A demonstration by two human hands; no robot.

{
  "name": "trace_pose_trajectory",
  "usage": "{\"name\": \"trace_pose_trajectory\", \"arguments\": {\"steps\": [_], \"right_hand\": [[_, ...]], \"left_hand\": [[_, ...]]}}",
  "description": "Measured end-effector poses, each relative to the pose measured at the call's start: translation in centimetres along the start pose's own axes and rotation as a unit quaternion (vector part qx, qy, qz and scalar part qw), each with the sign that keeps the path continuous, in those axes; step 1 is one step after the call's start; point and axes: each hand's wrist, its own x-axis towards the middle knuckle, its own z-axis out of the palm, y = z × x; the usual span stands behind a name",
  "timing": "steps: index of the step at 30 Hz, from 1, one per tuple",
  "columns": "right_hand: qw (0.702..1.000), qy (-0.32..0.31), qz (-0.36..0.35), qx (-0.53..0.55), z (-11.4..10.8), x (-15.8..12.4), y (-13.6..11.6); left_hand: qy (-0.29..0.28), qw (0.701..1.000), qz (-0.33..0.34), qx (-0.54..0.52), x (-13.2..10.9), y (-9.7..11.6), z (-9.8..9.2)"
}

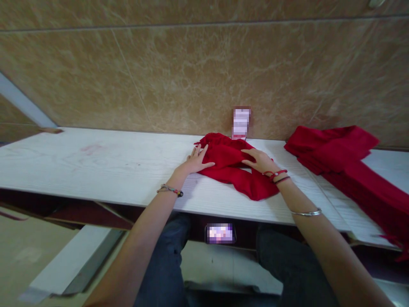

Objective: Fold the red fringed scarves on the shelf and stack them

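Note:
A crumpled red scarf (223,155) lies on the white wood-grain table (137,170) in front of me. On its left end rests my left hand (197,160), fingers spread and stretched out. My right hand (259,162) touches the scarf's right part, with thumb and fingers apart. A gap in the loosely looped cloth shows some of the tabletop near my right hand. Farther right, a second red scarf (335,155) is partly folded, and its long end runs toward the front right edge.
A phone-like device (241,122) with a blurred screen leans against the brown marble-tiled wall (191,76). Another blurred screen (220,233) is below the table's front edge, between my legs. A pale bench (73,260) stands at lower left.

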Motion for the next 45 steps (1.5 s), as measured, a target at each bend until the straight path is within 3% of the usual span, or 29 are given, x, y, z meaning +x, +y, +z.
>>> {"name": "trace_pose_trajectory", "arguments": {"steps": [5,10,16,20,24,28,33,37,45], "right_hand": [[1.000,0.011,-0.014,-0.008,0.1,-0.2,0.0],[0.998,0.066,-0.013,-0.019,0.5,-0.6,0.3],[0.996,0.051,0.033,-0.060,-0.2,-1.0,-1.1],[0.990,0.070,0.098,-0.073,-0.6,-0.7,-4.2],[0.979,0.123,0.159,-0.040,-0.2,-1.2,-7.8],[0.973,0.139,0.182,-0.024,0.1,-2.3,-10.3],[0.972,0.131,0.192,-0.028,0.8,-1.9,-10.7],[0.973,0.088,0.211,0.020,1.4,-1.0,-10.2],[0.982,0.035,0.182,0.028,1.4,-0.7,-10.9]], "left_hand": [[0.077,0.976,0.203,0.000,0.0,0.3,-0.3],[0.063,0.959,0.276,0.024,-0.3,1.5,0.0],[0.091,0.956,0.268,0.072,-1.7,2.6,-0.3],[0.098,0.974,0.191,0.071,-2.3,3.3,-0.6],[0.134,0.984,0.112,-0.029,-2.6,3.1,-1.0],[0.198,0.966,0.044,-0.160,-3.7,3.3,-0.8],[0.183,0.951,0.017,-0.249,-4.4,4.0,0.3],[0.162,0.931,0.007,-0.328,-4.1,4.9,0.7],[0.164,0.896,-0.007,-0.413,-4.2,6.7,1.2]]}}
